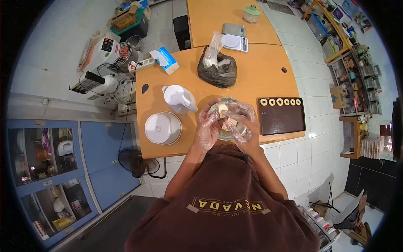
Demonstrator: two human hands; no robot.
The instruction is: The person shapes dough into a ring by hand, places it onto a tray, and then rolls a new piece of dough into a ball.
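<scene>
Both hands wear thin clear plastic gloves dusted with white. My left hand [208,126] has its fingers closed around a small piece of pale dough [223,110]. From the other side, the fingertips of my right hand [247,129] press against the same piece. Beneath them is a round bowl [228,100], mostly hidden by the hands, with more pale dough [230,124] showing inside. To the right, a dark baking tray [282,119] carries a row of several pale dough rings along its far edge.
Left of the bowl stand a white pitcher [178,99] and a lidded white tub [161,129]. Farther back are a black plastic bag [217,74], a blue tissue box [168,61], kitchen scales [234,42] and a green-lidded container [251,14]. A fan [138,163] is beside the table.
</scene>
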